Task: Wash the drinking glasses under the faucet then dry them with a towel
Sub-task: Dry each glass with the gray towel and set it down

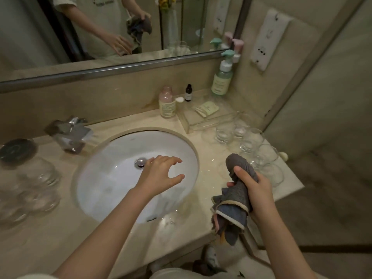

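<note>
A grey towel [239, 190] is gripped in the right hand [254, 190] at lower right, the left hand [161, 174] is held spread and empty over the sink [112, 190] at centre, and glasses [251, 141] are grouped right of it, others [38, 178] at left.

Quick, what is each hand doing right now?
Left hand: open, fingers spread over the sink, holding nothing.
Right hand: closed around the towel.
</note>
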`<state>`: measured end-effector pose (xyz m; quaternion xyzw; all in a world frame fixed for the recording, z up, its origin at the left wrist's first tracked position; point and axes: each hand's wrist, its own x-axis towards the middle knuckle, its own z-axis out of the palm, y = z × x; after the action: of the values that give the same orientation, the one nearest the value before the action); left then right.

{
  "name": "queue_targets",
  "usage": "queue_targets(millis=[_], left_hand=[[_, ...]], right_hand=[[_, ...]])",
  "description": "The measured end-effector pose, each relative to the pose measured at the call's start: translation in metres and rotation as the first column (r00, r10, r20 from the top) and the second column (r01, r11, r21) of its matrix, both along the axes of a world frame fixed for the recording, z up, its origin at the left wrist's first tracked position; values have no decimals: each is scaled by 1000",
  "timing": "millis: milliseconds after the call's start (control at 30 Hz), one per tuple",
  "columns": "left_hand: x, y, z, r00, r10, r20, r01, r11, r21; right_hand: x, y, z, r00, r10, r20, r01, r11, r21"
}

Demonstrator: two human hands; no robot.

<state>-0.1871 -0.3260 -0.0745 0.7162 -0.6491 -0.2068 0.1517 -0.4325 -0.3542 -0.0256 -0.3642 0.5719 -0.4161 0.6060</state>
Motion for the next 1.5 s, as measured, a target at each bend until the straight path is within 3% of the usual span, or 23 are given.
queue_targets(millis=[400, 767, 933, 1100, 1333, 1500], left_hand=[[-120, -78, -8, 994, -113, 13, 112, 991, 79], [-161, -108, -29, 985, -157, 72, 151, 985, 84], [-169, -112, -44, 988, -78, -130, 88, 994, 67], [-173, -110, -50, 923, 28, -383, -3, 998, 67], [-167, -110, -24, 760, 131, -637, -134, 990, 43], [-165, -106, 30, 512, 102, -853, -190, 982, 3]], right_hand=[[-110, -57, -1, 995, -90, 33, 91, 995, -32], [-142, -77, -1, 997, -62, 54, 63, 998, -13], [-144, -78, -3, 997, -27, 79, 28, 1000, -6], [-141, -80, -3, 998, 37, 59, -36, 999, -22], [-131, -87, 4, 982, 177, -63, -185, 972, -147], [-120, -91, 17, 974, 211, -84, -227, 920, -318]])
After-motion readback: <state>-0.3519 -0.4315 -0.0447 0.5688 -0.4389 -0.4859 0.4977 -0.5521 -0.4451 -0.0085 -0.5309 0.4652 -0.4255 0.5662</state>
